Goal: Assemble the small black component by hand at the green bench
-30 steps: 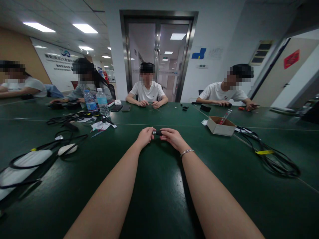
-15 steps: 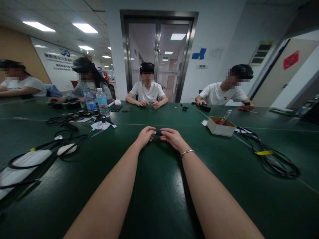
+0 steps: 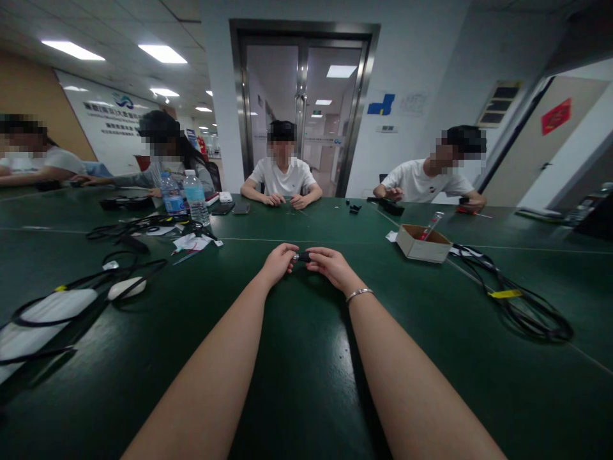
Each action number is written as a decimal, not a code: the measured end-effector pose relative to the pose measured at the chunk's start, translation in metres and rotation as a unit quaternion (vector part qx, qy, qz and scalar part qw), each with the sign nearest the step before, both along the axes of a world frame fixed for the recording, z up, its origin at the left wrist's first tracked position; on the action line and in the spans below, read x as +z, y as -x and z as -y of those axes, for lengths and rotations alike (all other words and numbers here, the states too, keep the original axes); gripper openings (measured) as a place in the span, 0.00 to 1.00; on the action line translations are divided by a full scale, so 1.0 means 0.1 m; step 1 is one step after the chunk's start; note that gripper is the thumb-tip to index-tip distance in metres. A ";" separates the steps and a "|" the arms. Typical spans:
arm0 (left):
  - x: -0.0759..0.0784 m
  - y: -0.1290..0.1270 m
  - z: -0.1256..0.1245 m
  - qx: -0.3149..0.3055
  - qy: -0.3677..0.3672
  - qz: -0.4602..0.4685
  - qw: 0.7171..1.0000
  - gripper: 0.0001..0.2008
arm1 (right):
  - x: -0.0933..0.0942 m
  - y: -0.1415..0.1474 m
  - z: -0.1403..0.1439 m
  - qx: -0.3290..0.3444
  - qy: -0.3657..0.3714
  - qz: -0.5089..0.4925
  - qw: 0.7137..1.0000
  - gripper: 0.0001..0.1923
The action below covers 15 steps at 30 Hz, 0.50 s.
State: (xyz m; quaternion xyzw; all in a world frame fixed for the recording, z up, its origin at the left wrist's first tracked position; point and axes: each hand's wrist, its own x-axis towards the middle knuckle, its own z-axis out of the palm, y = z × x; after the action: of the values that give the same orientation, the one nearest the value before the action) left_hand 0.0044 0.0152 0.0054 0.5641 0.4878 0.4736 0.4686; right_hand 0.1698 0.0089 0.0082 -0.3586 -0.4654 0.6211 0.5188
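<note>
Between my two hands, just above or on the green table (image 3: pixel 306 358), is a small black piece with a silver end (image 3: pixel 302 257); its exact kind is too small to tell. The thumb and fingers of my left hand (image 3: pixel 279 263) pinch it at the silver end. From the other side my right hand (image 3: pixel 331 264), with a silver bracelet (image 3: pixel 359 293) at the wrist, pinches the black end. Fingertips hide both ends of the piece.
Right of my hands stands a small open box (image 3: pixel 424 245) with a red-marked tube in it, beside a coiled black cable (image 3: pixel 522 300). Leftward lie a white mouse (image 3: pixel 127 289), more cables and water bottles (image 3: pixel 195 198). Several people sit around the table.
My hands hold the same pinch with hardly any movement. The person at the back left has reached an arm further left, and the person on the right has lifted a hand off a black object.
</note>
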 end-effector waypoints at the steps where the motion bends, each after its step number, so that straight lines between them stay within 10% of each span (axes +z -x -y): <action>1: 0.00 0.00 0.01 0.000 0.002 0.001 1.000 0.10 | 0.00 0.00 0.00 -0.001 0.001 0.000 1.000 0.06; 15: 0.03 0.00 0.02 0.004 -0.010 -0.008 1.000 0.11 | -0.02 -0.01 -0.01 0.006 -0.005 0.004 1.000 0.06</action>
State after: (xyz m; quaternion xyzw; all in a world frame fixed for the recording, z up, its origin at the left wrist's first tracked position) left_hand 0.0047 0.0128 0.0080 0.5704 0.4888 0.4759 0.4574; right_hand 0.1709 0.0102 0.0064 -0.3555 -0.4727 0.6207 0.5148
